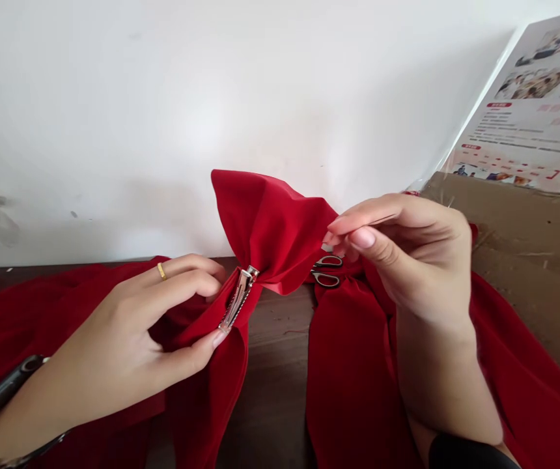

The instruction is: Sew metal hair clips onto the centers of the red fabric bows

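A red fabric bow (265,225) with a silver metal hair clip (238,299) at its middle is held up above a dark wooden table (275,365). My left hand (128,339), with a gold ring on one finger, grips the bow at the clip, thumb pressed by the clip's lower end. My right hand (407,254) pinches the bow's right loop edge between thumb and fingertips. The bow's long tails hang down toward me.
More red fabric (358,378) lies over the table on both sides. Small scissors (326,270) rest on the table behind the bow. A brown cardboard sheet (529,260) and a printed poster (534,111) stand at the right. A white wall is behind.
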### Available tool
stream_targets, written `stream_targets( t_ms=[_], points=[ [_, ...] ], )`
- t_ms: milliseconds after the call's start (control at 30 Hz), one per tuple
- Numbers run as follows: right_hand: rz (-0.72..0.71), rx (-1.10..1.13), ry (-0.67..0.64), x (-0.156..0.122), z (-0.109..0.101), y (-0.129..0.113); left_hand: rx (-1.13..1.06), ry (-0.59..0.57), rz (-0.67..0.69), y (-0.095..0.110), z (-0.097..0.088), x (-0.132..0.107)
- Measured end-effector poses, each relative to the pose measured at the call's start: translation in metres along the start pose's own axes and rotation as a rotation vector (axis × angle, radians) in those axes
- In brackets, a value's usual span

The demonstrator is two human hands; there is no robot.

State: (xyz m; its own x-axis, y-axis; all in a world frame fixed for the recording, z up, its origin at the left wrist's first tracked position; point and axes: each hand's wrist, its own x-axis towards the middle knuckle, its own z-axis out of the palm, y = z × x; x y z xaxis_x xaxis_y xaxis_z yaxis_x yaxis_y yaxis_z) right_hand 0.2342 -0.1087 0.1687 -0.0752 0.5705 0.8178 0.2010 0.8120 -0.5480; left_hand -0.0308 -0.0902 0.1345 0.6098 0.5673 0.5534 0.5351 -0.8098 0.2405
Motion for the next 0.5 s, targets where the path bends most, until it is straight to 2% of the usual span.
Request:
stream_targets(
  t_ms=[133, 200, 367, 500],
  points=[
    [-0.17, -0.019, 0.183, -0.001, 0.0, -0.006, 0.15, 0.041, 0.071, -0.007, 0.002, 0.0],
    [-0.2, -0.099, 0.184, -0.001, -0.001, -0.011, 0.271, 0.067, 0.131, -0.009, 0.002, 0.0],
    [-0.173, -0.349, -0.122, -0.004, -0.002, -0.02, 0.514, 0.062, 0.273, -0.018, -0.005, 0.001],
    [-0.319, -0.402, -0.296, -0.006, 0.006, -0.012, 0.517, -0.058, 0.306, -0.024, -0.008, 0.005]
  ],
)
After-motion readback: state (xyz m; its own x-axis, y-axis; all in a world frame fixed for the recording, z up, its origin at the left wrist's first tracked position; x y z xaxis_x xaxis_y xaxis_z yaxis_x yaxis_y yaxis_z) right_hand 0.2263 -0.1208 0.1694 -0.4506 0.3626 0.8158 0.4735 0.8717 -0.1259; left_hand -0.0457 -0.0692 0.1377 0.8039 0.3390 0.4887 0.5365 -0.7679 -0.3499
